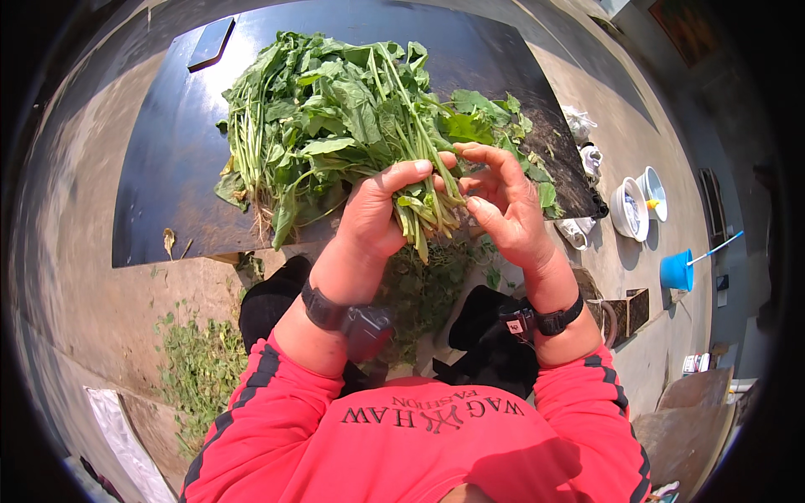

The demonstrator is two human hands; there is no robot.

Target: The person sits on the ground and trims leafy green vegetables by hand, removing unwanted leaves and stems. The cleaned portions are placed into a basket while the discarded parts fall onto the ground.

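Observation:
My left hand (377,198) is wrapped around a bunch of leafy green stems (431,217), thumb across the top. The cut-looking pale stem ends point towards me, and the leaves spread away over the table. Beside the bunch, my right hand (509,201) has its fingers curved and apart, thumb tip by the stem ends. Left of the held bunch, more greens (295,94) lie heaped, with pale stems and thin roots (261,210) at the near edge. Loose leaves (481,119) are scattered beyond my right hand.
The dark table (170,170) bears a phone-like flat object (212,44) at its far left. Plant debris (201,364) covers ground below left and between my legs (427,295). White basins (629,210) and a blue bucket (676,271) stand on the right.

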